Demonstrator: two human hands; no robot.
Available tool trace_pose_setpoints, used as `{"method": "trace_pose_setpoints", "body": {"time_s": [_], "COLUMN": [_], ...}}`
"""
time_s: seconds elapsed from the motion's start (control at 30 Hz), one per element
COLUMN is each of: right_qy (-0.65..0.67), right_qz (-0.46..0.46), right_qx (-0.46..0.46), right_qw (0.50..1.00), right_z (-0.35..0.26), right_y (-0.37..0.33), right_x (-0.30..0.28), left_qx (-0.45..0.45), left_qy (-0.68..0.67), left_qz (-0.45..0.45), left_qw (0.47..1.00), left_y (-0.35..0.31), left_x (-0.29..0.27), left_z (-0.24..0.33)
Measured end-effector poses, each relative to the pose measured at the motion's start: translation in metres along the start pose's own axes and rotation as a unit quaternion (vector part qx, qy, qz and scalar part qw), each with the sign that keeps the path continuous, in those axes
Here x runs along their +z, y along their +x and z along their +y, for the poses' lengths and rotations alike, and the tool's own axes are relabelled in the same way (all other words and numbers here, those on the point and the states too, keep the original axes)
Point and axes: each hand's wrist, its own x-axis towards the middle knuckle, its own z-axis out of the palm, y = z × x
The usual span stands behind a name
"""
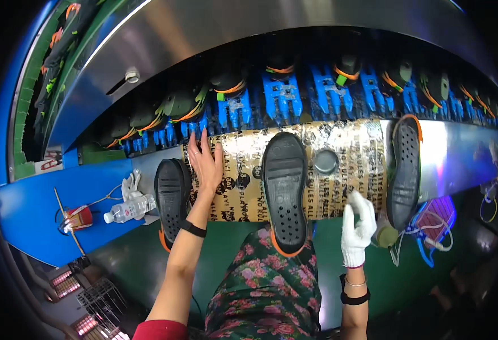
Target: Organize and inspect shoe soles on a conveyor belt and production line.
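Three black shoe soles with small holes and orange edging lie across the ledge: a left sole (171, 195), a middle sole (286, 187) and a right sole (405, 175). My bare left hand (205, 162) is open, fingers spread over the tape-covered ledge (243, 195) between the left and middle soles; its fingertips reach toward the blue clamps (235, 110). My right hand (358, 226), in a white glove, hovers at the ledge's near edge, between the middle and right soles. Its fingers curl loosely, apart from the thumb, with nothing visible in them. A round grey disc (325, 162) sits on the ledge.
Along the back, black shoes with orange straps (346, 73) stand in the clamps under a curved steel hood (294, 42). On the blue table (28, 212) at left lie a clear bottle (129, 209), a white glove (131, 186) and a red-yellow object (78, 218). A purple basket (435, 218) stands at right.
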Motion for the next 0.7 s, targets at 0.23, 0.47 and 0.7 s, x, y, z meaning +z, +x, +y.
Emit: {"method": "trace_pose_setpoints", "body": {"time_s": [0.23, 0.47, 0.7], "right_qy": [-0.055, -0.026, -0.098], "right_qz": [0.082, 0.071, 0.06], "right_qx": [-0.046, -0.028, -0.066], "right_qw": [0.994, 0.997, 0.991], "right_z": [0.041, 0.049, 0.047], "right_y": [0.043, 0.047, 0.047], "right_x": [0.036, 0.049, 0.048], "left_qx": [-0.017, -0.032, -0.031], "left_qy": [-0.014, -0.026, -0.024], "left_qz": [0.004, 0.007, 0.021], "left_qw": [1.0, 0.999, 0.999], "left_y": [-0.002, 0.0, 0.0], "left_x": [0.01, 0.005, 0.005], "left_z": [-0.004, 0.0, -0.003]}}
